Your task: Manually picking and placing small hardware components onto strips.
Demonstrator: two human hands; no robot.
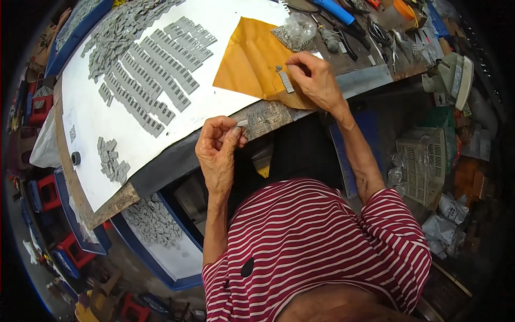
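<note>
My left hand (217, 147) is closed at the table's near edge, pinching a small light grey rectangular piece (242, 123) between thumb and finger. To the right, my right hand (316, 80) hovers over an orange-yellow sheet (241, 59), thumb and fingertips pressed together; what they hold, if anything, is too small to name. Just left of those fingertips lie a tiny dark grey bit and a flat grey strip (286, 82) on the sheet. A clear plastic bag (300, 27) with many tiny metallic parts rests at the sheet's far corner.
Rows of grey pieces (161, 70) and a loose heap (120, 32) cover the white paper (201, 102). A small pile (111, 161) and a black ring (75, 158) sit at left. Blue-rimmed trays (177, 282) stand below. Tools, including a blue-handled one (335, 11), crowd the far right.
</note>
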